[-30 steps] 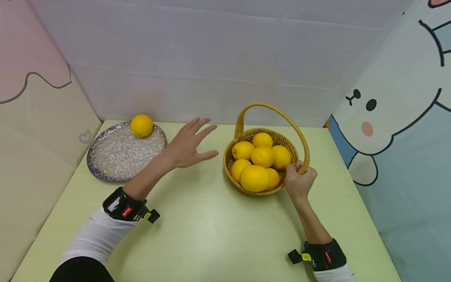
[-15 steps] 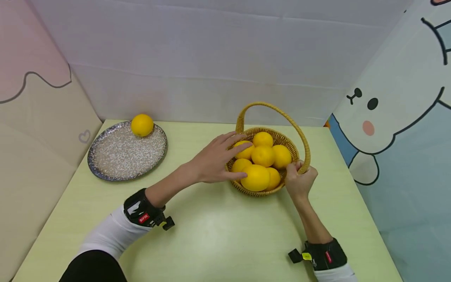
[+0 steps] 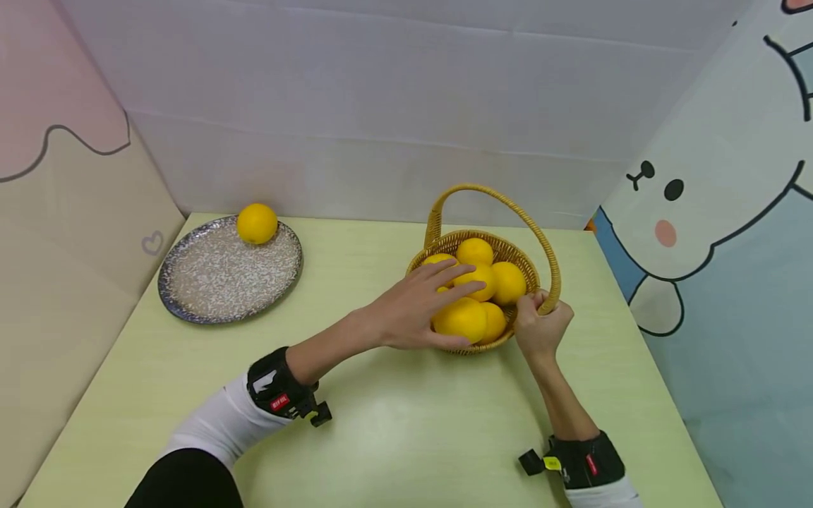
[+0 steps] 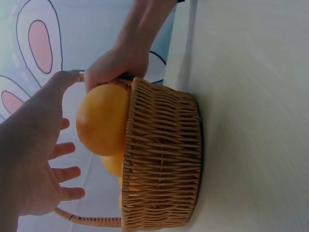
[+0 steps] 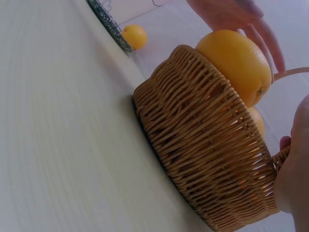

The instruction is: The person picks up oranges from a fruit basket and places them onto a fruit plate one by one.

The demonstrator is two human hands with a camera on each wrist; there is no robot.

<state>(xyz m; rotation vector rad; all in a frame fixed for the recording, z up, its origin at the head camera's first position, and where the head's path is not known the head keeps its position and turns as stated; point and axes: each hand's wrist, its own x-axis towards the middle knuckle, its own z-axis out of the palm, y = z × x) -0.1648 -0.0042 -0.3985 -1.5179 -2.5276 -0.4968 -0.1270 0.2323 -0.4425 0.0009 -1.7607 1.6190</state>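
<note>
A woven wicker basket full of yellow-orange oranges stands on the table, its tall arched handle upright. My right hand grips the base of that handle on the basket's right side. Over the fruit from the left reaches my left hand, fingers spread and thumb apart. The large front orange lies between its thumb and fingers in the head view. In the left wrist view the palm stands a little off this orange. Part of the fruit on the left is hidden beneath the hand.
An oval speckled plate with a dark rim lies at the table's back left. One orange sits at the plate's far right edge. Fabric walls stand close behind the pale table and along both sides.
My left hand has moved right, from beside the plate to above the oranges in the basket. The right hand keeps its grip on the handle, and the basket stays in place.
</note>
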